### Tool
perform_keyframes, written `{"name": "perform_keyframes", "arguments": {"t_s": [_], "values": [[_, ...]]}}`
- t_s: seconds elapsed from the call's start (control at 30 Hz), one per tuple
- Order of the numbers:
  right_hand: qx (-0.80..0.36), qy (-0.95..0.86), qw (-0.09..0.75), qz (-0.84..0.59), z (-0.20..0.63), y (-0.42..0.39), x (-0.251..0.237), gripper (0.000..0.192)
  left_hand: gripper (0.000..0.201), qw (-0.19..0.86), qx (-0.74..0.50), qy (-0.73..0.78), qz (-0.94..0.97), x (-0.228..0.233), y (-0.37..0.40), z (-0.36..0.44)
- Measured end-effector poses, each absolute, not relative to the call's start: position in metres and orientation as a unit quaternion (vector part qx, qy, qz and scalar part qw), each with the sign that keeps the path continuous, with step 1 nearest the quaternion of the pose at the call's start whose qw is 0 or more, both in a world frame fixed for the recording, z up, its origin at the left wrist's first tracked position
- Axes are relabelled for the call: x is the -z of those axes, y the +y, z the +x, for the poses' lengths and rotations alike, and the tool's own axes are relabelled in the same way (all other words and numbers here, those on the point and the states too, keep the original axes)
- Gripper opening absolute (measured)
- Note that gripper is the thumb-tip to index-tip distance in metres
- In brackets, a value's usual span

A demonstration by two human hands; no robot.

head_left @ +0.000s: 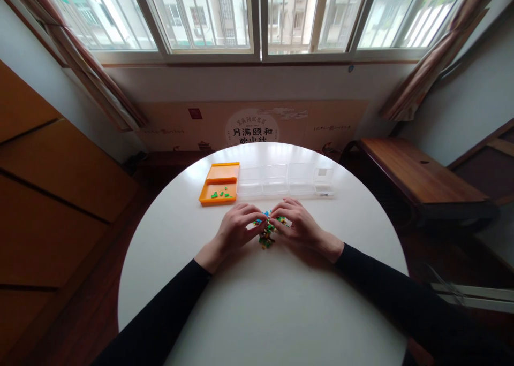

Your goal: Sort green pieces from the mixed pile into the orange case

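A round white counter (261,302) carries everything. Beyond the fingers lies a row of clear boxes (285,180), with an orange tray (220,182) at its left end holding a few green pieces (221,195). The left hand (236,230) and right hand (296,224) meet over a small heap of coloured pieces (266,236), fingers (257,228) curled narrow, their tips touching the heap. Whether either hand pinches a piece is hidden. The pieces are too small to make out singly, and the hands cover part of the heap.
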State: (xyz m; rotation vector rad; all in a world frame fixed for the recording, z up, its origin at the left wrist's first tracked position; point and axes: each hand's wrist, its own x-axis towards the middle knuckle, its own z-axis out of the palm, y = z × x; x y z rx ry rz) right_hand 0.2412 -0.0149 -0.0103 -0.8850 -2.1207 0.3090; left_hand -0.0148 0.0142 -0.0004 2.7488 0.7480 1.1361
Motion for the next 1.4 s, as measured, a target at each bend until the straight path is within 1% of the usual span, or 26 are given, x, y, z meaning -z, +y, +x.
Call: {"name": "perform_keyframes", "arguments": {"t_s": [0.2, 0.5, 1.4], "values": [[-0.123, -0.834, 0.404, -0.354, 0.2418, -0.0142, 0.0091, 0.009, 0.006, 0.065, -0.379, 0.249, 0.889, 0.0032, 0.0159, -0.0128], [-0.123, -0.833, 0.399, -0.363, 0.2419, -0.0156, 0.0076, 0.003, 0.007, 0.072, -0.381, 0.251, 0.887, -0.0007, 0.0150, -0.0133], [-0.102, -0.829, 0.415, -0.361, 0.2410, -0.0187, 0.0088, 0.002, 0.008, 0.055, -0.383, 0.255, 0.886, 0.0016, 0.0135, -0.0176]]}}
